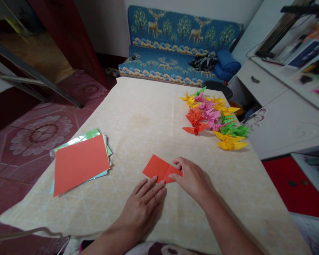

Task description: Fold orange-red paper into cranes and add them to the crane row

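Note:
A folded piece of orange-red paper (pixel 157 167) lies on the cream tablecloth in front of me, with crease lines across it. My left hand (pixel 146 198) rests flat, its fingers stretched out and the fingertips on the paper's lower edge. At the paper's right corner, my right hand (pixel 191 177) pinches the sheet between thumb and fingers. To the left sits a stack of coloured paper with an orange-red sheet (pixel 81 164) on top; green, yellow and light blue edges stick out beneath it.
Several folded paper cranes (pixel 212 113) in yellow, pink, orange, red and green stand grouped at the table's far right. Behind the table (pixel 146 102) is a blue patterned sofa (pixel 164 58). A white cabinet (pixel 289 124) flanks the right side, and a metal ladder-like frame (pixel 39 79) stands at left.

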Available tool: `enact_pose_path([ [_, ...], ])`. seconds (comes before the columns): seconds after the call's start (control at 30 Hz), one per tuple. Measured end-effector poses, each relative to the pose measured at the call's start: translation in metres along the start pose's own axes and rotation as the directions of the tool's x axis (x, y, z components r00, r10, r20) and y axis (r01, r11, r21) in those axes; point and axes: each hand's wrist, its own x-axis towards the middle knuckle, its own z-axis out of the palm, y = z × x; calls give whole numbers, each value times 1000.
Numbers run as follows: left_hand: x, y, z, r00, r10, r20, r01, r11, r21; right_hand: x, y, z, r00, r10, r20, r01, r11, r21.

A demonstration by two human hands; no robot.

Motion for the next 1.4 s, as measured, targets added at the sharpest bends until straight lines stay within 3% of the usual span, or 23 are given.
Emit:
enact_pose_path([
  [0.13,-7,-3,2,999,-37,-37,32,991,-129,1,-5,-3,988,90,128,-101,992,78],
  [0.23,-9,-5,-1,958,-262,-115,205,910,-361,-5,-2,3,970,175,170,-232,873,429],
  [0.33,0,-6,-6,843,-532,-82,345,651,-676,-13,-5,11,932,245,266,-361,613,703],
  [0.4,13,-5,-6,772,-635,18,313,356,-880,-18,-14,16,919,272,287,-389,489,781],
  [0.47,28,-5,-4,745,-658,111,225,91,-970,-23,-24,22,919,284,274,-373,398,838],
  [0.5,36,-5,-3,723,-672,158,218,6,-976,-25,-28,25,922,276,270,-360,359,861],
  [0.57,49,-10,-1,682,-708,183,228,-32,-973,-31,-32,29,931,234,279,-344,313,885],
  [0.63,59,-20,-4,683,-709,176,240,-10,-971,-38,-28,28,939,182,293,-341,363,867],
  [0.7,66,-37,-12,749,-625,218,294,19,-956,-45,-16,22,952,182,245,-304,516,801],
  [0.73,69,-46,-18,792,-550,265,354,59,-934,-48,-8,18,966,215,142,-247,613,750],
  [0.8,75,-66,-29,858,-385,341,452,248,-857,-54,8,8,948,242,-205,-84,816,572],
  [0.83,79,-75,-34,880,-273,388,468,359,-808,-55,15,4,915,167,-368,17,894,448],
  [0.87,83,-81,-37,888,-184,422,458,447,-769,-56,21,1,907,38,-418,108,942,319],
  [0.9,87,-86,-39,883,-100,459,441,514,-736,-56,25,-1,904,-91,-419,192,960,206],
  [0.97,96,-88,-37,863,40,504,389,584,-712,-55,31,-1,894,-323,-311,354,934,46],
  [1.07,105,-81,-28,893,83,443,270,689,-673,-52,32,4,836,-523,-168,516,852,-85],
  [1.2,95,-67,-19,984,-33,175,117,859,-498,-51,30,9,812,-555,-182,529,831,-174],
  [1.3,70,-56,-16,998,-50,40,60,937,-344,-52,29,7,818,-528,-228,494,848,-190],
  [1.4,38,-40,-11,999,-31,11,32,966,-256,-52,30,5,820,-532,-211,496,845,-201],
])
